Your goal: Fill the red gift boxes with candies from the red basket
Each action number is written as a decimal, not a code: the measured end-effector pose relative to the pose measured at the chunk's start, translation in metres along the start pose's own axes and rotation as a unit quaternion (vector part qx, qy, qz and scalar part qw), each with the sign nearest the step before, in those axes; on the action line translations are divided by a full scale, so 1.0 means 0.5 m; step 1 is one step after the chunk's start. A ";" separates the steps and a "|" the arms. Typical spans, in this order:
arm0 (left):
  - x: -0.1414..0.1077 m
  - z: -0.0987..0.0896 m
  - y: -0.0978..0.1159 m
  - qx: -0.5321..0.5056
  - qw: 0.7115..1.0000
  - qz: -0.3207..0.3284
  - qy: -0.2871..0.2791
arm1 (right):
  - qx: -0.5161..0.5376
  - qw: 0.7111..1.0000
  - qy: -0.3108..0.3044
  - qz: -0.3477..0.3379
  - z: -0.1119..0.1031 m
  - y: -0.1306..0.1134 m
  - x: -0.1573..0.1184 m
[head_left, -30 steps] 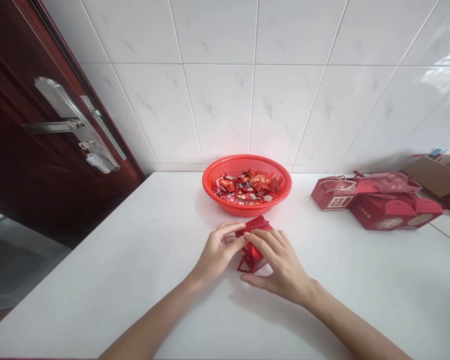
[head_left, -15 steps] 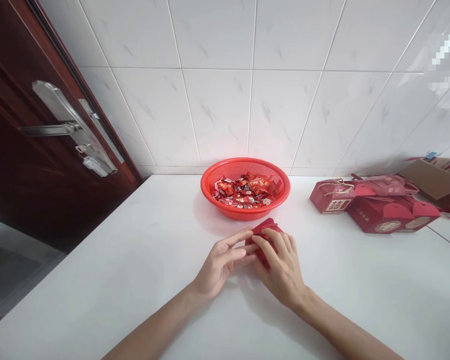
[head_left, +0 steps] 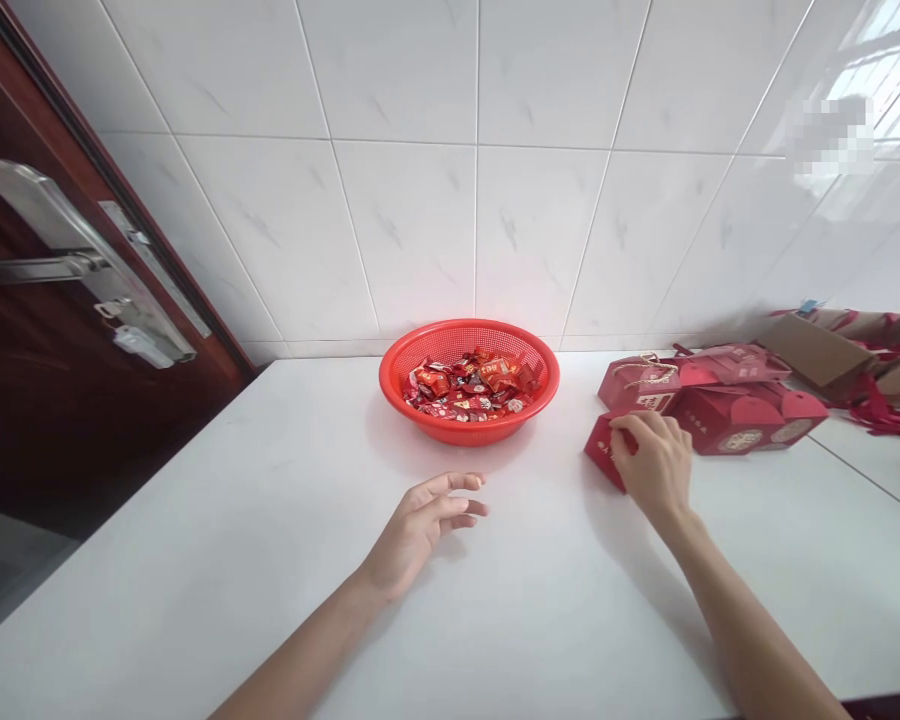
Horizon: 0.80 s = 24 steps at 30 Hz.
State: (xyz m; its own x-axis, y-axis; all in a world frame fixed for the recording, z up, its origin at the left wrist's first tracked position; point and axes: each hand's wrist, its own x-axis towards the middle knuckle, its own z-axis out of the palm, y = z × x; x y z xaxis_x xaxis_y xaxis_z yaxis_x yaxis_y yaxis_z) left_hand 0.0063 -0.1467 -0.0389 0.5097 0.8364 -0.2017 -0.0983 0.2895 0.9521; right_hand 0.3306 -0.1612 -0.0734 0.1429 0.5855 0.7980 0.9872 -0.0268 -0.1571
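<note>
My right hand (head_left: pixel 656 465) grips a small red box (head_left: pixel 604 452) by its top, just in front of the group of red gift boxes. Its fingers hide the upper right part of that box. My left hand (head_left: pixel 424 525) has its fingers apart and holds nothing, near the front of the red basket (head_left: pixel 469 432). Wrapped candies (head_left: pixel 472 388) in red lie in the basket. A red box with a cord handle (head_left: pixel 637 384) and a darker red box with a round label (head_left: pixel 727 420) stand behind my right hand.
The white table (head_left: pixel 285 500) meets a tiled wall (head_left: pixel 412 230) at the back. At the far right are brown open boxes (head_left: pixel 817 350) with red ribbons (head_left: pixel 889 415). A dark red door (head_left: pixel 37 380) with a metal handle (head_left: pixel 37 268) is at the left.
My right hand has carried the small red box to the right, close to the other boxes. My left hand has let go of it and stays near its place. The view has turned slightly right.
</note>
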 end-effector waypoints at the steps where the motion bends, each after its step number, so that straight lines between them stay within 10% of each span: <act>1: 0.001 -0.001 0.001 -0.001 1.000 -0.002 0.001 | -0.011 1.000 -0.009 0.024 0.001 0.027 0.004; 13: 0.005 -0.007 0.007 0.073 0.997 0.007 -0.034 | -0.030 0.993 -0.011 0.114 0.010 0.183 0.016; 24: -0.120 -0.095 0.095 0.269 0.950 0.080 0.139 | -0.029 0.992 0.038 0.113 -0.014 0.138 0.015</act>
State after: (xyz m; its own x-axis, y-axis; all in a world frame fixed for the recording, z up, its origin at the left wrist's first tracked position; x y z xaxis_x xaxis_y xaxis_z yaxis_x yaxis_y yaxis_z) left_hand -0.0693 -0.1613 0.0074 0.2719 0.9619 -0.0265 0.3334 -0.0683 0.9403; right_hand 0.4001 -0.1640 -0.0742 0.3645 0.4961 0.7880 0.9312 -0.1989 -0.3055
